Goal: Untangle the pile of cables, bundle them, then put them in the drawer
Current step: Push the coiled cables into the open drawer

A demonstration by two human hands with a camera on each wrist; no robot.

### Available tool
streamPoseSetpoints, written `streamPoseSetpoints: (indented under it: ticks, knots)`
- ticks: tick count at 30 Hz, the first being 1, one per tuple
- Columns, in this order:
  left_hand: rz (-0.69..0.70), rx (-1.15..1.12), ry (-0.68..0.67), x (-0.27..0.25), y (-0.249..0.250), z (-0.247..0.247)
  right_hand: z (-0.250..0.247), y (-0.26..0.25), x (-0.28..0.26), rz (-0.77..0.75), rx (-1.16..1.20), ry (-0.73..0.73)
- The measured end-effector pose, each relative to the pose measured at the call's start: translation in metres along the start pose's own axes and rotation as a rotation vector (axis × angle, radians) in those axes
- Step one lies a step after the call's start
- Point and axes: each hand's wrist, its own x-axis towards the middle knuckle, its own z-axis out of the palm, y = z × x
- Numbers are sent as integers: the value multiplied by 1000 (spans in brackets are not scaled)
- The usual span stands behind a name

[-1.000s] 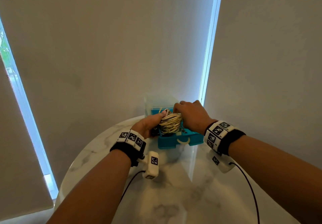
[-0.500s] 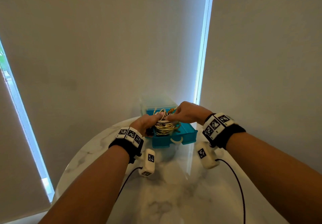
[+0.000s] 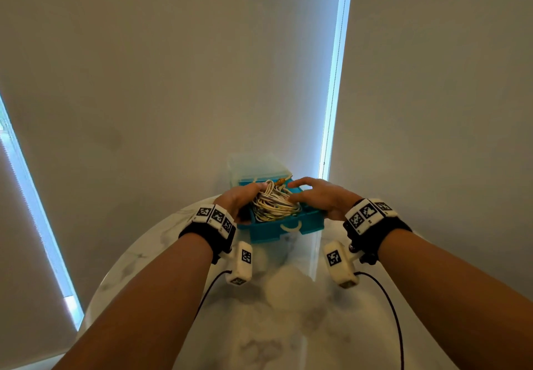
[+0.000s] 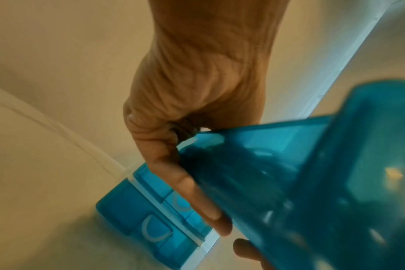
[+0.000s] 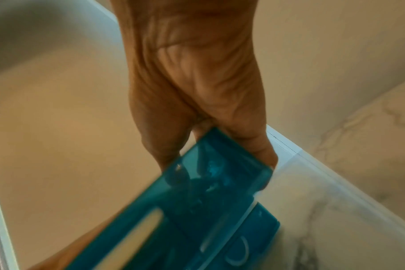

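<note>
Cables [image 3: 274,205], coiled in a pale bundle, lay in the open blue drawer [image 3: 311,221] on the marble surface [image 3: 274,312]. The left hand [image 3: 240,201] cupped the bundle's left side, fingers curled over it. The right hand [image 3: 323,198] was spread loosely, fingertips at its right side.

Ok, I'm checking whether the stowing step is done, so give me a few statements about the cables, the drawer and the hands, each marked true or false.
The cable bundle lies in the blue drawer. True.
The drawer is pushed shut. False: it stands pulled out of the drawer unit, toward the person.
The right hand is clenched in a fist. False: its fingers are spread over the bundle.
The left hand is at the bundle's left side. True.
The drawer unit stands on a marble table. True.
</note>
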Motion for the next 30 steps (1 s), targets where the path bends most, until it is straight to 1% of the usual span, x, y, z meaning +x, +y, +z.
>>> streamPoseSetpoints:
  ticks: [3, 5, 8, 9, 12, 14, 15, 16, 19, 21, 23, 26, 30]
  knots:
    - [-20, 60, 2, 15, 4, -5, -3, 1, 11, -7, -15, 17]
    - [-48, 109, 19, 22, 7, -9, -4, 1, 17, -17, -15, -12]
    - [-65, 117, 16, 13, 12, -9, -3, -2, 20, -19, -13, -50]
    - [-65, 105, 42, 5, 14, -7, -3, -2, 21, -28, -25, -45]
    - [-52, 107, 95, 16, 11, -12, -4, -2, 26, -32, -43, -62]
    - [-52, 126, 217, 39, 6, -23, -3, 0, 30, -18, -23, -80]
    - [-54, 138, 259, 41, 5, -27, -2, 1, 32, -21, -10, -81]
    - [-18, 137, 261, 38, 6, -26, -1, 1, 34, -32, 8, -86]
    - [47, 147, 202, 24, 11, -23, 3, 6, 38, -73, 103, -103]
    - [71, 147, 229, 23, 9, -27, 6, 8, 35, -86, 135, -82]
    - [75, 140, 254, 16, 10, -29, 7, 9, 32, -99, 124, -45]
    - [115, 147, 289, -13, 10, -20, 3, 12, 26, -117, 71, 7]
    - [161, 187, 278, -37, 6, -9, -5, 19, 12, -125, 26, 25]
